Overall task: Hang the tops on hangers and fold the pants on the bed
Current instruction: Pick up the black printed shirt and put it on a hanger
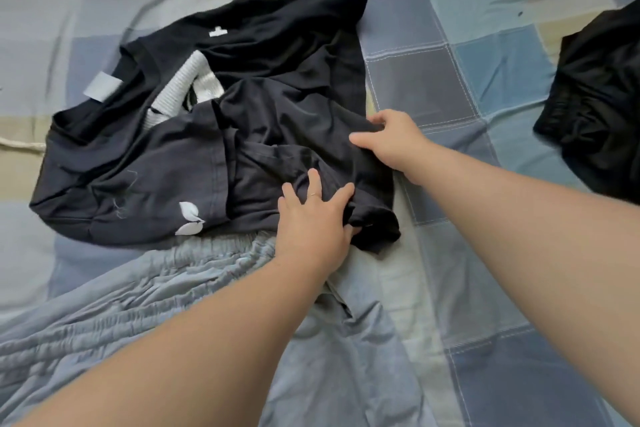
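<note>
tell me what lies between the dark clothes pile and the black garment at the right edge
Just bare checked bedsheet, seen in the head view; lower down the right hand grips the pile at its edge.

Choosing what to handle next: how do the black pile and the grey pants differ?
The black pile is crumpled, with garments overlapping; the grey pants lie spread flatter. The left hand and right hand are on the pile; neither grips the pants. The pile lies farther from the camera than the pants. Both lie on the bed.
</note>
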{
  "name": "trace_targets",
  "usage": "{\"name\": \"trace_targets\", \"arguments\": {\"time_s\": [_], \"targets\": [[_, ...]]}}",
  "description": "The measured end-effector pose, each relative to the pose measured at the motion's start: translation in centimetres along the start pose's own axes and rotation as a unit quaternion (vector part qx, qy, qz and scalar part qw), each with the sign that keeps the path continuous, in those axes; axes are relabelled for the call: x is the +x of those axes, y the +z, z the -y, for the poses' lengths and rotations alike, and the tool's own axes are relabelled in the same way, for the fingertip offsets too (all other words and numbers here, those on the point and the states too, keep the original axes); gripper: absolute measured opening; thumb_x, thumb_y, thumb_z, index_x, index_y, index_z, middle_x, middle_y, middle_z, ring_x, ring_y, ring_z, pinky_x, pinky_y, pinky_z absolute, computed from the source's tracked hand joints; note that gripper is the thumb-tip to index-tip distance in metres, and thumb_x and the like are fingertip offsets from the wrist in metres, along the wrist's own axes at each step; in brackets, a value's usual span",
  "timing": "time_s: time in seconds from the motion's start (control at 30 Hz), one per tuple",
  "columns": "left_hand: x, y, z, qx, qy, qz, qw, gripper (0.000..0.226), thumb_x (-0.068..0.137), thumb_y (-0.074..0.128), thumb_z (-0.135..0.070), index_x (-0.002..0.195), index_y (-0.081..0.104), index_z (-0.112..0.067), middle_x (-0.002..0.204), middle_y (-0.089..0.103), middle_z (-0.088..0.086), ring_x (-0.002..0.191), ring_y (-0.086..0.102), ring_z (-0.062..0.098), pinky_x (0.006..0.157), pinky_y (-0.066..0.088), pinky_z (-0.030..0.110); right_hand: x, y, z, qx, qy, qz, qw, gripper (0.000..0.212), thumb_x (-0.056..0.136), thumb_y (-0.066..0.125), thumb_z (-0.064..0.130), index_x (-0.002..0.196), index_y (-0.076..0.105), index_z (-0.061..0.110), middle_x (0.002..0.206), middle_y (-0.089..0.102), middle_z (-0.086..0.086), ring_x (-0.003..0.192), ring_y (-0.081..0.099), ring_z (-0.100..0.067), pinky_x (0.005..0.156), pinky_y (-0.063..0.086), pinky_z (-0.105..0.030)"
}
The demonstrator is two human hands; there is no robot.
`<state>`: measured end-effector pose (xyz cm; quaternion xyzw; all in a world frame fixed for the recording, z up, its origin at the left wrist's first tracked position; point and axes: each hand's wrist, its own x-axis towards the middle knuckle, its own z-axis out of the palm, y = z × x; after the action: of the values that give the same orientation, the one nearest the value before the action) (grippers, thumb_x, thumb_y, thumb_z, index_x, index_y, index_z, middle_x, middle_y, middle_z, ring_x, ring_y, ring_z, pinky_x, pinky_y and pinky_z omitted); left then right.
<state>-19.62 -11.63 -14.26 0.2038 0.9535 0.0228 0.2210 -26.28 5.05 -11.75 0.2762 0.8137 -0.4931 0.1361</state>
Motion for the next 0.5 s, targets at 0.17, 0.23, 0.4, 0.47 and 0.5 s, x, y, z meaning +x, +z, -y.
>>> {"name": "trace_targets", "arguments": {"time_s": [0.17, 0.23, 0.4, 0.47, 0.5], "targets": [[0.4, -1.3, 1.0, -0.056, 0.02, 0.049, 0.997, 0.046, 0.104, 0.041, -0.044, 0.148, 0.034, -0.051, 0.167, 0.005, 0.011, 0.141, 0.015, 0.056, 0.117, 0.023, 0.056, -1.7, -0.5, -1.0, 0.086, 0.096, 0.005, 0.992, 0.019, 0.094, 0.066, 0.016, 0.111, 0.065, 0.008, 0.106, 0.07, -0.014, 0.079, 0.061, -0.021, 0.062, 0.052, -0.025], [0.3, -2.2, 1.4, -0.098, 0.024, 0.066, 0.993, 0.037, 0.105, 0.039, -0.04, 0.14, 0.051, -0.045, 0.166, 0.016, 0.009, 0.141, 0.02, 0.054, 0.116, 0.025, 0.056, -4.3, -0.8, -2.0, 0.117, 0.143, 0.008, 0.983, 0.018, 0.097, 0.063, 0.016, 0.115, 0.058, 0.016, 0.085, 0.057, -0.009, 0.056, 0.047, -0.015, 0.043, 0.044, -0.017], [-5.4, -4.0, 3.7, -0.235, 0.022, 0.094, 0.967, 0.026, 0.106, 0.043, -0.023, 0.115, 0.064, -0.01, 0.128, 0.062, 0.012, 0.132, 0.045, 0.039, 0.107, 0.035, 0.039, -12.4, -1.2, -2.2, 0.154, 0.177, 0.011, 0.972, 0.018, 0.097, 0.063, 0.015, 0.115, 0.059, 0.01, 0.081, 0.049, -0.009, 0.042, 0.036, -0.011, 0.04, 0.04, -0.018], [-10.3, -4.8, 4.2, -0.304, -0.026, 0.07, 0.95, 0.022, 0.103, 0.042, -0.013, 0.107, 0.063, -0.01, 0.111, 0.067, 0.011, 0.107, 0.057, 0.033, 0.082, 0.043, 0.033, -16.1, -1.5, -1.0, 0.181, 0.181, 0.001, 0.967, 0.008, 0.096, 0.066, 0.017, 0.1, 0.062, 0.012, 0.08, 0.05, -0.007, 0.038, 0.035, -0.008, 0.042, 0.04, -0.019], [-12.9, -5.4, 4.2, -0.345, -0.054, 0.056, 0.935, 0.023, 0.101, 0.041, -0.008, 0.105, 0.063, -0.011, 0.103, 0.067, 0.006, 0.094, 0.057, 0.026, 0.071, 0.04, 0.028, -18.1, -1.6, -0.6, 0.195, 0.187, -0.002, 0.963, 0.008, 0.095, 0.067, 0.018, 0.098, 0.062, 0.012, 0.08, 0.05, -0.007, 0.038, 0.035, -0.007, 0.042, 0.04, -0.019]]}}
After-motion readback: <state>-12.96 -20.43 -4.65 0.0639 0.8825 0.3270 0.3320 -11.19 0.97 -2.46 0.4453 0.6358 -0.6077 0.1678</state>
